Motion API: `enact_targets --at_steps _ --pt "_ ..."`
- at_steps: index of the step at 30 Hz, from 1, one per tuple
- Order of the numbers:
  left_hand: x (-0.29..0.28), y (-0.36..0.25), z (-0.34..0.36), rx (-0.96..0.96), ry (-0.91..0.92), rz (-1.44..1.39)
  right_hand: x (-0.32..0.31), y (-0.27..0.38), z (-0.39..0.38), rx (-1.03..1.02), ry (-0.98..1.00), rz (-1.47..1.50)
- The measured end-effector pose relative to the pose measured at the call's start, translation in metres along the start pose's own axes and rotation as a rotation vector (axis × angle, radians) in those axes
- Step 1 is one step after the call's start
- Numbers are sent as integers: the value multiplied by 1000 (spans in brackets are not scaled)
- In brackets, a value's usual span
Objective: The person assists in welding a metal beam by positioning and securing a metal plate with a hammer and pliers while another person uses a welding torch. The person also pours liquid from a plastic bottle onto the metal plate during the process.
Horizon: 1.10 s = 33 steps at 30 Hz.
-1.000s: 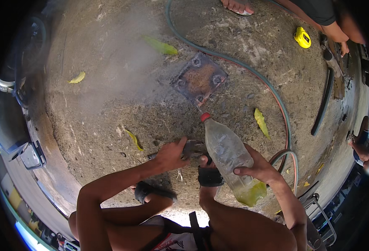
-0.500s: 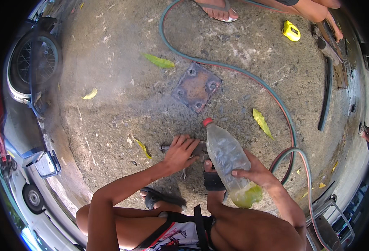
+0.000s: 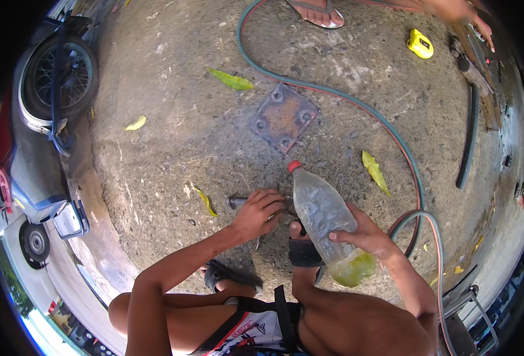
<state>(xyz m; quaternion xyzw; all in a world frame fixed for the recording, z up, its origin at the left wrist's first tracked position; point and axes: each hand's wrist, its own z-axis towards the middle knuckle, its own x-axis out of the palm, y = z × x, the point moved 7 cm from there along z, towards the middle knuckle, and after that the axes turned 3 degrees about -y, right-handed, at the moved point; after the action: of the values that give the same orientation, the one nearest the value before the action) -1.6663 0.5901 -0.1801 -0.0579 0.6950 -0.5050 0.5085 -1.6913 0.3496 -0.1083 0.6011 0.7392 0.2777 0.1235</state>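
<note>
My right hand point(image 3: 366, 232) grips a clear plastic bottle point(image 3: 320, 204) with a red cap. The bottle is tilted, its cap pointing up the picture toward the plate, and some yellow-green liquid lies in its base. My left hand point(image 3: 258, 212) is closed over a dark metal tool point(image 3: 236, 202) low over the concrete; a round end sticks out left of the hand, and the hand hides most of the tool. Beyond the bottle cap, apart from both hands, a rusty square metal plate point(image 3: 284, 118) lies flat with a round hole near each corner.
A green-and-red twin hose point(image 3: 357, 102) curves around the right side. A yellow tape measure point(image 3: 420, 44) and a dark bar point(image 3: 468, 136) lie at the far right. Another person's sandalled foot point(image 3: 319, 13) is at the top. A motorcycle wheel point(image 3: 60, 77) stands left.
Pale haze over the ground left of the plate has thinned. The view has shifted slightly. Both hands keep their holds, and the bottle stays almost where it was.
</note>
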Motion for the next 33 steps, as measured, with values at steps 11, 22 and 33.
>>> enact_targets --at_steps 11,22,33 --pt "-9 2 -3 -134 -104 -36 -15 -11 -4 -62 -219 216" --pt "-12 8 4 -142 -136 -77 -15 1 -1 -79 -257 243" --pt "-21 7 13 -41 -184 12 16 -19 24 -106 -76 77"
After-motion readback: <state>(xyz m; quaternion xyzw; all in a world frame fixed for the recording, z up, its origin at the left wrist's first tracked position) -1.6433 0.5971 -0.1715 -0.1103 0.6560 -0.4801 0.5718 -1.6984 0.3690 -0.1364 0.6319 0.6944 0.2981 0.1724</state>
